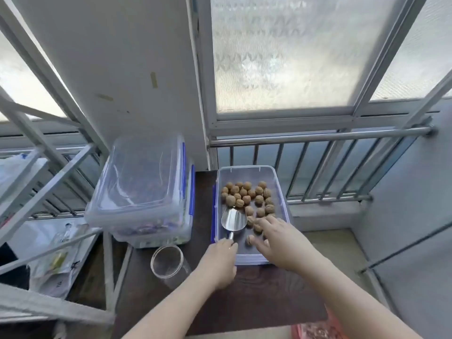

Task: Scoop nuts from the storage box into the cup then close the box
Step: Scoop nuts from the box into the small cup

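In box (252,171): left hand (221,261) holds scoop (233,220)

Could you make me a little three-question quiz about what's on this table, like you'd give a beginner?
1. True or false: the cup already holds nuts.
2. Which hand grips the scoop: A) left hand B) right hand
3. Fill in: the open box has no ____ on it.

Key: 1 false, it looks empty; 2 A, the right hand reaches among the nuts; 3 lid.
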